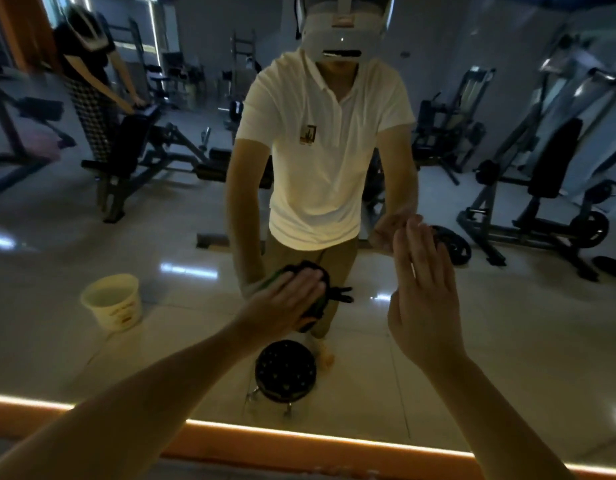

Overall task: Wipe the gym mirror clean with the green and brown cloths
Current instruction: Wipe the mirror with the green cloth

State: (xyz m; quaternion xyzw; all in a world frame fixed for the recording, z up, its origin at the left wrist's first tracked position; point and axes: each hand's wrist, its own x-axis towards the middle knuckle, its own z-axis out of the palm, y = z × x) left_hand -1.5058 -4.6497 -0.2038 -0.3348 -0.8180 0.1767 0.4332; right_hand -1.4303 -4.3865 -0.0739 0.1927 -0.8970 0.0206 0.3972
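Note:
The gym mirror (507,323) fills nearly the whole head view. My left hand (286,303) lies flat with straight fingers, pressing a dark green cloth (317,306) against the glass low in the middle. My right hand (421,292) is raised in front of the glass to the right, fingers straight and holding nothing; whether it touches the mirror I cannot tell. No brown cloth is visible. My reflection in a white shirt stands in the centre of the glass.
Reflected in the glass are a white bucket (112,303) at lower left, a round black stool (286,372) below my hands, weight benches and machines, and another person at top left. An orange lit ledge (299,441) runs along the mirror's bottom edge.

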